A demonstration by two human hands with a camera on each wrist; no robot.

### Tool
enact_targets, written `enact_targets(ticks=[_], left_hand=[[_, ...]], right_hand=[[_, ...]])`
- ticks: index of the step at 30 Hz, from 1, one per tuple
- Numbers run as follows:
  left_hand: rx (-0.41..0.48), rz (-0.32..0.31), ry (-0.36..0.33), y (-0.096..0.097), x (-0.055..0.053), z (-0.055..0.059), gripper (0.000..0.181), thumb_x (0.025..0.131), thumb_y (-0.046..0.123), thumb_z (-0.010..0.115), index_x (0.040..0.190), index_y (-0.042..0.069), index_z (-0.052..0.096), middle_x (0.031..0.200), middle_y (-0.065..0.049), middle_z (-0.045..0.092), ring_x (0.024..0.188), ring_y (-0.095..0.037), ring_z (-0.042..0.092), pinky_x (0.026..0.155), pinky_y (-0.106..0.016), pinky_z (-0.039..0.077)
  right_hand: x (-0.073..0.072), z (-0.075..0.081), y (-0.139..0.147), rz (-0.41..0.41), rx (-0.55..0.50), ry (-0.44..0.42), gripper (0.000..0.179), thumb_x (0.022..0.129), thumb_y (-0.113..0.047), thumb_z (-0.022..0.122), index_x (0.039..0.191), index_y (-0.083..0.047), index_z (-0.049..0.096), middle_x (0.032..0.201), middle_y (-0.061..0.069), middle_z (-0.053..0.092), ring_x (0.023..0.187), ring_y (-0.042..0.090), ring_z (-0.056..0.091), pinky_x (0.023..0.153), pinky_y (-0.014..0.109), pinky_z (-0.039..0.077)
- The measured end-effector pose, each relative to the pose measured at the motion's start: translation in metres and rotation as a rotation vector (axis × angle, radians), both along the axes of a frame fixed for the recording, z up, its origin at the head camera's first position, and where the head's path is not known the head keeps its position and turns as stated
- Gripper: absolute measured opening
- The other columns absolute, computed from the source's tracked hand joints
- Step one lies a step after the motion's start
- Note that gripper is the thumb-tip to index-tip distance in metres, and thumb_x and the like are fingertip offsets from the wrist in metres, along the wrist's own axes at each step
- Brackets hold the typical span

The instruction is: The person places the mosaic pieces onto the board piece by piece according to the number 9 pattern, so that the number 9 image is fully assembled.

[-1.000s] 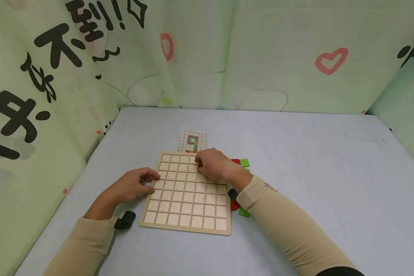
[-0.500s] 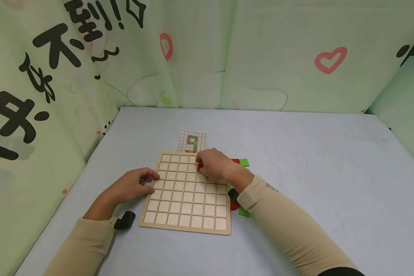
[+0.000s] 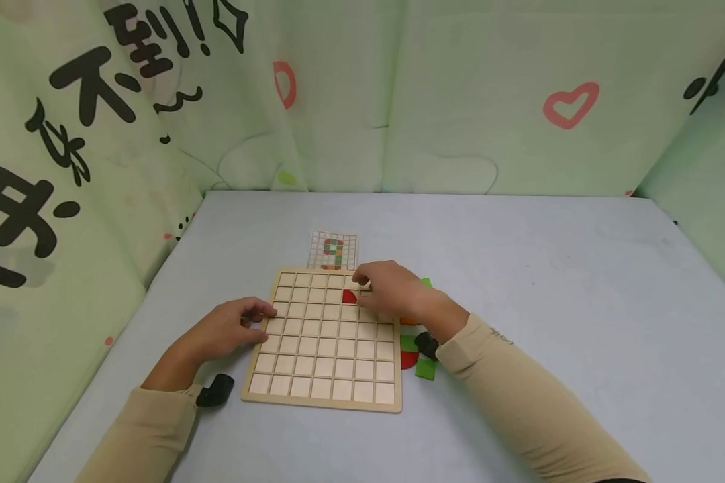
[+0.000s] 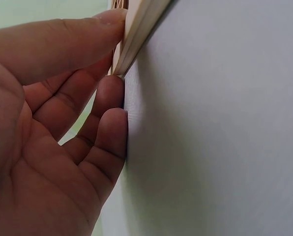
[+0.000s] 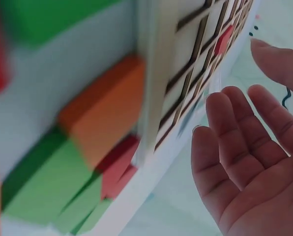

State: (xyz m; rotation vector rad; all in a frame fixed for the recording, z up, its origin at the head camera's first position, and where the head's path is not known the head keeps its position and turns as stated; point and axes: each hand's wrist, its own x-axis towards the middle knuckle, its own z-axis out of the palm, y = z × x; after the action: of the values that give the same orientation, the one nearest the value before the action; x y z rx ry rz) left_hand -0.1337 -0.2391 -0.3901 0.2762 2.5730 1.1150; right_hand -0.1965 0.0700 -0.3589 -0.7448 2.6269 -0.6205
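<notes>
A wooden grid board lies flat on the table, its squares divided by thin raised lines. One red tile with a rounded corner sits in a square of the second row from the top. My right hand hovers just right of that tile over the board's upper right part; in the right wrist view its fingers are relaxed with nothing between them. At the board's left edge rests my left hand. In the left wrist view its thumb touches the board's rim, with other fingertips against the table.
A printed grid card with a coloured pattern lies behind the board, partly covered by it. Right of the board are several loose tiles, among them a green tile, a red tile and an orange tile. Patterned curtains surround the table.
My right hand has let go of the red tile and shifted to the right, uncovering it in its square. The left hand stays at the board's edge.
</notes>
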Motion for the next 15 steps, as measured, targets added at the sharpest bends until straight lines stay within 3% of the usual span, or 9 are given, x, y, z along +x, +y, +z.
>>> enact_targets(ticks=[15], left_hand=[[0.006, 0.004, 0.006, -0.001, 0.000, -0.004, 0.034, 0.086, 0.007, 0.075, 0.119, 0.004, 0.065, 0.118, -0.008, 0.063, 0.110, -0.027, 0.054, 0.092, -0.044, 0.044]], right_hand=[[0.003, 0.006, 0.049, -0.053, -0.044, 0.029, 0.038, 0.093, -0.017, 0.067, 0.128, -0.002, 0.063, 0.119, 0.008, 0.065, 0.104, 0.025, 0.058, 0.092, 0.041, 0.049]])
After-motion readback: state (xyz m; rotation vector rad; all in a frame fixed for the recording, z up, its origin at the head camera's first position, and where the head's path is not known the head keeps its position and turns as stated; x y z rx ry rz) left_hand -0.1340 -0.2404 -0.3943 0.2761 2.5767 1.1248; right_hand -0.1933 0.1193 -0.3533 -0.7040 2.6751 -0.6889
